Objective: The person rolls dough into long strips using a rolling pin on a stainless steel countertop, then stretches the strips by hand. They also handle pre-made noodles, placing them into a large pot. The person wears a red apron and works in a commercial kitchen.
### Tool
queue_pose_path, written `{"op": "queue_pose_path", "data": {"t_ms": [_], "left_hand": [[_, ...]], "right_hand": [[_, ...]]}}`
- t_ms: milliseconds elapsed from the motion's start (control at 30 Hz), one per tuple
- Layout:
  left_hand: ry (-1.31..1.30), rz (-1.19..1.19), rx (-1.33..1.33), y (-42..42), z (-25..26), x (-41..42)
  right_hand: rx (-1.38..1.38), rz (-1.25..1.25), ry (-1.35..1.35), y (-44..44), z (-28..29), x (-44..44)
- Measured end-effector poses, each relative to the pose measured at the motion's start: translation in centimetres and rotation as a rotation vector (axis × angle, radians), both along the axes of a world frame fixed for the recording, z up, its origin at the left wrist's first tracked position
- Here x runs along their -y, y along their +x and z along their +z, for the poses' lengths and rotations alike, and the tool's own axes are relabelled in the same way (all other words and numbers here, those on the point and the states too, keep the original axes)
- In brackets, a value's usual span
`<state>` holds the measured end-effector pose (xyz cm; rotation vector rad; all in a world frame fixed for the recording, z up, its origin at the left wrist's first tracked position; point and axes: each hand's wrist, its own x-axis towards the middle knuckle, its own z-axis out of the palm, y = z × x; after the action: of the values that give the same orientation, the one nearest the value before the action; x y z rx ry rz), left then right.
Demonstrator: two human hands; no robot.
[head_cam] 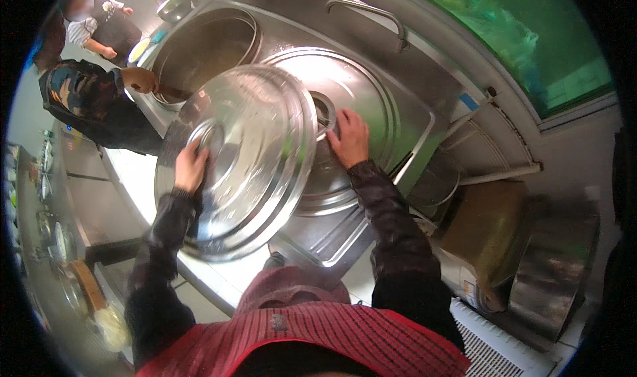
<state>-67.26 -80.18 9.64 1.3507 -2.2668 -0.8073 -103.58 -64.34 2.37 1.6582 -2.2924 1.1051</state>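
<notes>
Tilted in front of me is a large stainless steel pot lid, wet on its surface. My left hand grips the round handle at its centre. Beyond it a second steel lid lies flat over a round pot on the stove top. My right hand is at this second lid's central handle, fingers bent by its rim; whether they close on it cannot be told. Behind the tilted lid stands a large open pot, partly hidden by it.
A co-worker's hand holds a wooden tool in the open pot at the left. Another person stands farther off. A curved faucet rises behind the lids. A cardboard box and a white plastic crate are at the right.
</notes>
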Motion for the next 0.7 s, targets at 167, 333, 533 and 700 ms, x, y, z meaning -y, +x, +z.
{"op": "queue_pose_path", "data": {"t_ms": [167,333,533,700], "left_hand": [[0.196,0.257,-0.253,11.2,2.1,-4.1],[0.246,0.329,-0.284,15.0,3.8,-7.5],[0.067,0.318,-0.275,18.7,2.6,-7.2],[0.002,0.244,-0.203,18.2,2.9,-6.8]], "right_hand": [[-0.152,0.223,0.207,1.3,0.7,5.8],[-0.214,0.255,0.307,1.7,0.4,8.3],[-0.307,0.243,0.261,2.1,6.5,6.8],[-0.311,0.051,0.267,-1.1,8.0,-7.1]]}}
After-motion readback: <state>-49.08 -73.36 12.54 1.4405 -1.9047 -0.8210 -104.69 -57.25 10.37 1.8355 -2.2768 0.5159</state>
